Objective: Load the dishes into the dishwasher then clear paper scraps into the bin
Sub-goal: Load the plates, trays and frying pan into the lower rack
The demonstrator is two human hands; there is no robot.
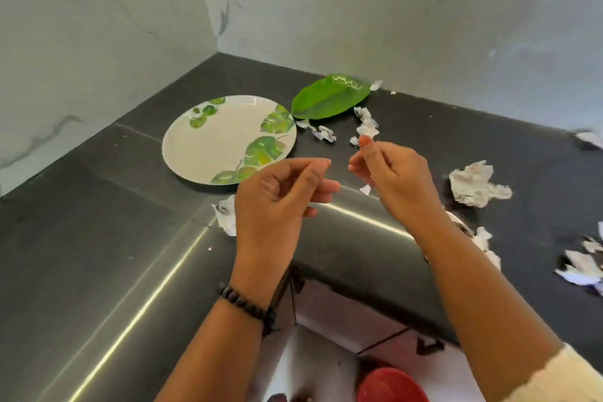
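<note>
A round white plate [213, 148] with green leaf prints lies on the dark counter [98, 212] near the corner. Behind it, by the wall, sits a green leaf-shaped dish [328, 98]. Torn paper scraps are scattered about: small ones [326, 133] beside the plate, a crumpled wad [473, 187] to the right, and one [226, 215] by my left wrist. My left hand [282, 196] hovers over the counter edge, loosely curled and holding nothing. My right hand [390, 174] is curled, with a small white scrap [365, 189] poking out below its fingers.
Marble walls close the corner at the back and left. More scraps [579, 266] lie at the right edge of the counter. A red bin [391, 385] stands on the floor below the counter's front edge, between my forearms.
</note>
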